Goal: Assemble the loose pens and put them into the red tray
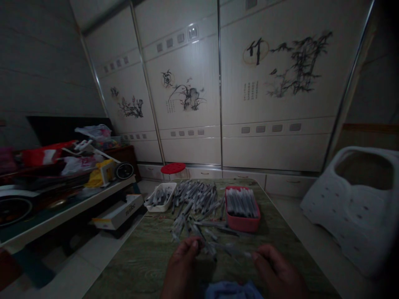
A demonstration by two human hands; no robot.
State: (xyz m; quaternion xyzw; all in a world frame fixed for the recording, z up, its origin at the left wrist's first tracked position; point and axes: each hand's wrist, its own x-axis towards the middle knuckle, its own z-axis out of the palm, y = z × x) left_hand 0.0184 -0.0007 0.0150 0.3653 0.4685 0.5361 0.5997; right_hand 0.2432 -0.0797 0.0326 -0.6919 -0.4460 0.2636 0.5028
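Note:
My left hand is closed in a pinch at the near part of the table, around the end of some pens with dark tips. My right hand pinches the end of a slim, translucent pen, which stretches toward the left hand and is blurred. Just beyond the hands lie loose pens. A large heap of similar pens spreads behind them. To the right, a pink box holds pens packed in rows. A white basket at the left contains more pens.
Everything rests on a wood-grained table. A white plastic chair stands at the right, and a red stool behind the table. On the left, a low bench carries bags and a toy vehicle; a cardboard box sits below.

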